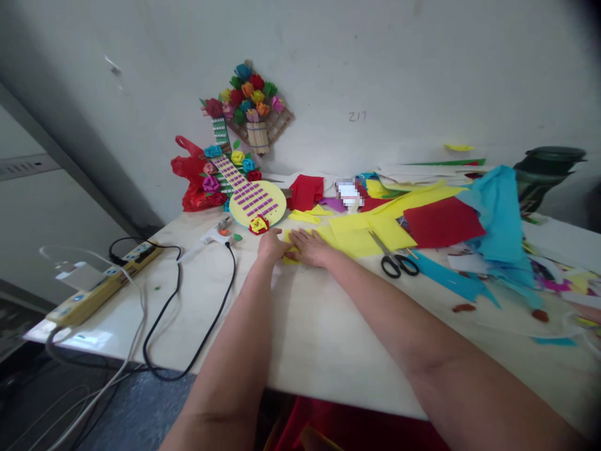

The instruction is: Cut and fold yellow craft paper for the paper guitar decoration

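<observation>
Your right hand lies flat on the yellow paper, fingers a little apart, while your left hand is down at the paper's left end, its grip too hidden to call. Left of that paper on the bench come the red-and-yellow flower and glue gun; there go the scissors, overlapping its near edge toward the right.

One glue gun, one pair of scissors, apparently two brown scraps
</observation>
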`<state>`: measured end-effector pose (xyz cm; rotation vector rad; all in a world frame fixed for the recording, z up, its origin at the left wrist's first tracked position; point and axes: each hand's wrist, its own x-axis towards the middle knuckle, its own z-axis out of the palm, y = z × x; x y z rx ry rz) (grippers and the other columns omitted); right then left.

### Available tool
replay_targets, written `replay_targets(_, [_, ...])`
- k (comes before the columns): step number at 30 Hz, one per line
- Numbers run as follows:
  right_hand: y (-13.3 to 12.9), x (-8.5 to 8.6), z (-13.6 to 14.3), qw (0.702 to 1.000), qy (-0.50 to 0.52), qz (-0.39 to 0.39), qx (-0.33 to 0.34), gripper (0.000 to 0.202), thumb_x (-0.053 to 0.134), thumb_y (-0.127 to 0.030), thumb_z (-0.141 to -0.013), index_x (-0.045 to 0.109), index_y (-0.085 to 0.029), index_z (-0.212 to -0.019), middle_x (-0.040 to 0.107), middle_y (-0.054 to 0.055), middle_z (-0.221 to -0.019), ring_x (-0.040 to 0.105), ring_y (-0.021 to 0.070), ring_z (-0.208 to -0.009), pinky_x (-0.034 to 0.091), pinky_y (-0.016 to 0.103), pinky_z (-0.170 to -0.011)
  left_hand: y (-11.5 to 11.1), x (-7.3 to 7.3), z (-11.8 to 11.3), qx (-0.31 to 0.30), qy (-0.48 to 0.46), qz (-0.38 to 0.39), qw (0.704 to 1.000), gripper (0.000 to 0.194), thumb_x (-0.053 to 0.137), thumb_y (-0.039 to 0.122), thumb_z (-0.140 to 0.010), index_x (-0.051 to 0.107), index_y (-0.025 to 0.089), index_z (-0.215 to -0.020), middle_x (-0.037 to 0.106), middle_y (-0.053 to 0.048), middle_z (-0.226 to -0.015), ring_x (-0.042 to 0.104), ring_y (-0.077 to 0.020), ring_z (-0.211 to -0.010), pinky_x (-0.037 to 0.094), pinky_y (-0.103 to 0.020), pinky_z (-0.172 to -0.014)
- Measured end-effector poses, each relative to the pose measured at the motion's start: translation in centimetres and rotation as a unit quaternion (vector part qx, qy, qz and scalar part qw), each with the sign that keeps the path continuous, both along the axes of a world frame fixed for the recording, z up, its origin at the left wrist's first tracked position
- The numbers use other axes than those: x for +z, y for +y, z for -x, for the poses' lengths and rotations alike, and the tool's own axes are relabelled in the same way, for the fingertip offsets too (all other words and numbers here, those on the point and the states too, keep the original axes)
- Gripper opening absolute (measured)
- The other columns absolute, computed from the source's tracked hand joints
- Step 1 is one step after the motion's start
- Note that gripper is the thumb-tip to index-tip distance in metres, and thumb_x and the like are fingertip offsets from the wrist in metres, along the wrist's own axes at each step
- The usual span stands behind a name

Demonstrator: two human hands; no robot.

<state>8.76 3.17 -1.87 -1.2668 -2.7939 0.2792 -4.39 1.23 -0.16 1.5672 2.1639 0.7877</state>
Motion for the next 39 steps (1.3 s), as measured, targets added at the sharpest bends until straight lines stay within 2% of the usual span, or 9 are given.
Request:
replay_targets(5, [0.1,0.0,-0.1,1.0,-0.001,0.006,0.006,0.081,0.012,-0.063,-0.076,0.007,-0.01,-0.137,0.004,0.005,-0.143,-0.002,0.0208,-0.131,-0.002,0.043,-0.103,-0.2,0.0,-0.2,-0.032,0.05,-0.026,0.998,0.057,0.061,0.015,-0.059,0.051,0.018,-0.115,0.063,-0.007,-0.089,0.058,-0.0156,-0.079,0.043,-0.022,-0.066])
replay_targets(11, [1.4,-0.1,-1.2,0.999,-0.002,0.038,0.031,0.074,0.01,-0.06,-0.078,0.003,-0.015,-0.137,0.003,0.0,-0.143,-0.003,0.0175,-0.131,-0.002,0.042,-0.104,0.1,-0.2,0.1,-0.05,0.047,-0.027,0.997,0.058,0.062,0.015,-0.058,0.053,0.022,-0.115,0.063,-0.005,-0.09,0.058,-0.0151,-0.077,0.043,-0.022,-0.066])
replay_targets(18, [3.1,0.2,-4.8,0.998,-0.043,0.015,-0.043,0.061,0.011,-0.049,-0.083,0.011,-0.021,-0.137,0.004,-0.003,-0.143,-0.003,0.0188,-0.131,-0.004,0.047,-0.102,-0.2,0.0,0.0,-0.065,0.055,-0.006,0.996,0.051,0.059,0.016,-0.06,0.058,0.024,-0.11,0.063,-0.004,-0.087,0.057,-0.0137,-0.071,0.043,-0.021,-0.063])
replay_targets(23, [3.7,0.2,-5.8,0.996,-0.061,-0.022,-0.064,0.06,0.014,-0.048,-0.083,0.015,-0.021,-0.137,0.005,-0.001,-0.143,-0.002,0.021,-0.131,-0.004,0.049,-0.101,-0.2,-0.1,-0.1,-0.06,0.067,0.002,0.996,0.045,0.058,0.019,-0.061,0.06,0.02,-0.106,0.063,-0.006,-0.092,0.057,-0.0146,-0.074,0.043,-0.022,-0.066])
replay_targets(27, [3.5,1.1,-5.3,0.995,-0.037,-0.052,-0.079,0.063,0.015,-0.047,-0.083,0.014,-0.015,-0.137,0.007,0.003,-0.143,0.0,0.0198,-0.131,-0.002,0.044,-0.104,-0.3,0.1,-0.2,-0.06,0.074,0.005,0.995,0.044,0.059,0.019,-0.061,0.06,0.02,-0.105,0.063,-0.006,-0.094,0.057,-0.0158,-0.081,0.043,-0.022,-0.07])
replay_targets(31, [2.4,1.4,-3.3,0.997,0.004,-0.058,-0.053,0.065,0.013,-0.046,-0.083,0.015,-0.008,-0.136,0.009,0.006,-0.143,0.004,0.018,-0.131,0.003,0.035,-0.105,-0.5,0.3,-0.3,-0.058,0.072,0.005,0.996,0.045,0.059,0.018,-0.062,0.06,0.02,-0.107,0.063,-0.006,-0.094,0.057,-0.0161,-0.082,0.043,-0.022,-0.07])
replay_targets(35, [1.3,0.5,-1.8,1.0,-0.014,-0.01,-0.008,0.067,0.012,-0.051,-0.082,0.015,-0.011,-0.137,0.009,0.004,-0.143,0.004,0.0182,-0.131,0.001,0.039,-0.105,-0.4,0.2,-0.2,-0.058,0.07,-0.013,0.996,0.049,0.06,0.017,-0.061,0.058,0.018,-0.11,0.064,-0.007,-0.09,0.058,-0.016,-0.082,0.043,-0.021,-0.071])
replay_targets(39, [1.2,-0.2,-2.2,1.0,-0.011,-0.008,0.002,0.068,0.008,-0.054,-0.082,0.013,-0.015,-0.137,0.007,0.001,-0.143,0.002,0.0181,-0.131,0.002,0.041,-0.104,-0.1,-0.1,0.1,-0.05,0.035,-0.016,0.998,0.057,0.062,0.015,-0.058,0.053,0.015,-0.115,0.064,-0.006,-0.087,0.058,-0.0159,-0.082,0.043,-0.021,-0.071])
